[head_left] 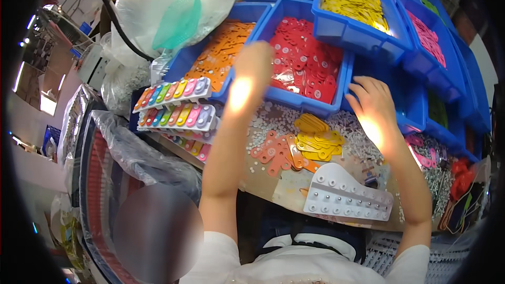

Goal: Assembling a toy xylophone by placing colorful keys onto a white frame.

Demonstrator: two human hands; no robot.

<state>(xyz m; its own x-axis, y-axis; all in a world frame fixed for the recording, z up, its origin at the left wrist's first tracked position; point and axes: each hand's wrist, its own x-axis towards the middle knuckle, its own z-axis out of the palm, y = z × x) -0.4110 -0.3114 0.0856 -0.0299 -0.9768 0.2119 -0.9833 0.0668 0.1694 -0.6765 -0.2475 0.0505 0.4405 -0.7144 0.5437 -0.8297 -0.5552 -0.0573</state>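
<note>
My left hand (254,64), smeared by motion, is over the border between a blue bin of orange plates (223,47) and a blue bin of red plates (302,68). Its fingers do not show clearly. At the near rim of a dark blue bin (363,71), my right hand (374,102) has its fingers apart and nothing visible in them. Before me on the worktop lies a white tapered frame (347,197) with rows of round pegs and holes. Beyond it are a pile of yellow plates (320,142) and some loose orange plates (281,152).
Stacked toy xylophones (176,105) with coloured bars stand at the left. Small white parts (265,123) and metal screws (436,189) litter the worktop. Farther off are a bin of yellow plates (352,8), one of pink plates (427,37), and a clear plastic bag (142,0).
</note>
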